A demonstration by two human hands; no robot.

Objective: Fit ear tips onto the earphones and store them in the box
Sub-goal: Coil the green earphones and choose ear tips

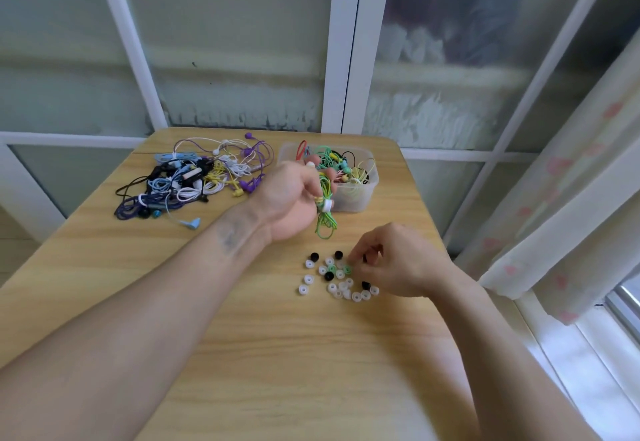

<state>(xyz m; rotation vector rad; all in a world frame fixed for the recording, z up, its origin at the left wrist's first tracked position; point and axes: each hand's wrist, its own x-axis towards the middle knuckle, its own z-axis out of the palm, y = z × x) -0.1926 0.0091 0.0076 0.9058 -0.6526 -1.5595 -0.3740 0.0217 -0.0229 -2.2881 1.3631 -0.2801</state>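
Forearms: nearest the camera, both are stretched out over the wooden table, so that's where things start.
Far-left pile: a tangled heap of earphones (purple, white, blue, black, a bit of yellow) is left on the table, well apart from the box. Whether any of these have tips on can't be told, too small and tangled.
Left hand: raised above the table, fingers curled round a bundle of green earphones. The cable loops are hanging down below the fist and a whitish earbud end can be made out near the fingers. If a tip is already on it is not clear tbh.
Ear tips: a loose scatter lying on the table between the two hands, mostly clear/white, a few black, a couple green.
Right hand: lowered onto the right edge of the scatter, fingertips drawn together in a pinch right at a green ear tip. Whether it's actually been lifted or only touched can't be told.
Box: clear plastic, just behind the left hand, already holding a bunch of coloured earphones (green, yellow, red cables visible).
Progress: judged roughly midway. Some pairs seem stored, the green pair looks to be getting its tip picked out, and the whole left pile looks not yet done.
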